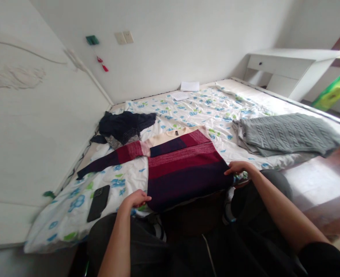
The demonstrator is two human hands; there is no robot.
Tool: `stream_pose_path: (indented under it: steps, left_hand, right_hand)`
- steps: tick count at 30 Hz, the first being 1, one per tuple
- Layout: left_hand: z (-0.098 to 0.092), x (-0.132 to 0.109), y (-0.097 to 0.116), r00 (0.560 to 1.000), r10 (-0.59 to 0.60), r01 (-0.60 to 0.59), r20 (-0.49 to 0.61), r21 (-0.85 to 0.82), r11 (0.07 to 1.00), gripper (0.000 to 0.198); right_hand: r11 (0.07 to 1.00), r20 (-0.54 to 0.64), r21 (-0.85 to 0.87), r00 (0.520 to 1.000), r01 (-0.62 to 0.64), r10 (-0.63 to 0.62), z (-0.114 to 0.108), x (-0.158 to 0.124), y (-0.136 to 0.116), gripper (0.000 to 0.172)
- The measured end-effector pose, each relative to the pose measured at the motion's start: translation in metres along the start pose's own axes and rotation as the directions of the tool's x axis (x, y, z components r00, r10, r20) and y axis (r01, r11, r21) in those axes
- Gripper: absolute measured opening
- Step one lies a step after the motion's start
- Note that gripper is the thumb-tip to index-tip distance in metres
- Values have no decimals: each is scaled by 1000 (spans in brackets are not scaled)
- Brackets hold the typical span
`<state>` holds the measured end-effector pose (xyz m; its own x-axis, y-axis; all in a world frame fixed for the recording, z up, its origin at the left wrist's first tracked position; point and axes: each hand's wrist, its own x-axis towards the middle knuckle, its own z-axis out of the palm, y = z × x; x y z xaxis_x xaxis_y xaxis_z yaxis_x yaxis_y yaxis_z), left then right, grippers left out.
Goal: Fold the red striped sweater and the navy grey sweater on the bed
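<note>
A striped sweater in cream, pink, red and dark navy lies flat on the bed, its neck pointing away from me. One sleeve is folded across the chest; the other stretches out to the left. My left hand pinches the hem's left corner. At the opposite corner, my right hand grips the hem's edge between thumb and fingers. The hem hangs close to the bed's front edge, between my knees.
A black phone lies left of my left hand. Behind the sleeve is a heap of dark clothing. A grey cable-knit garment lies folded at right. Papers rest by the wall; a white desk stands beyond the bed's right side.
</note>
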<state>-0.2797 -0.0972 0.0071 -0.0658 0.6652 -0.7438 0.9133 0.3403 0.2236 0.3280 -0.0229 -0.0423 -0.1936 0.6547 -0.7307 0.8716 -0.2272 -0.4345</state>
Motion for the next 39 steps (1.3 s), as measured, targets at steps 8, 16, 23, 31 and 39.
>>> stream_pose_path:
  steps: [8, 16, 23, 31, 39]
  left_hand:
    - [-7, -2, 17, 956, 158, -116, -249, 175, 978, 28]
    - [9, 6, 65, 801, 495, -444, -336, 221, 868, 23]
    - [25, 17, 83, 860, 471, -420, -196, 253, 872, 14]
    - [32, 22, 90, 901, 390, -303, -189, 367, 879, 18]
    - [16, 17, 72, 866, 498, -480, -49, 199, 854, 21]
  right_hand:
    - [991, -394, -127, 919, -51, -3, 1, -6, -7, 33]
    - [841, -449, -251, 712, 479, -539, 54, 16, -79, 33]
    - [765, -295, -341, 711, 546, -638, 76, 35, -105, 23]
    - [775, -283, -338, 728, 534, -625, 77, 35, -106, 18]
    - [749, -229, -145, 715, 646, -661, 66, 37, -96, 14]
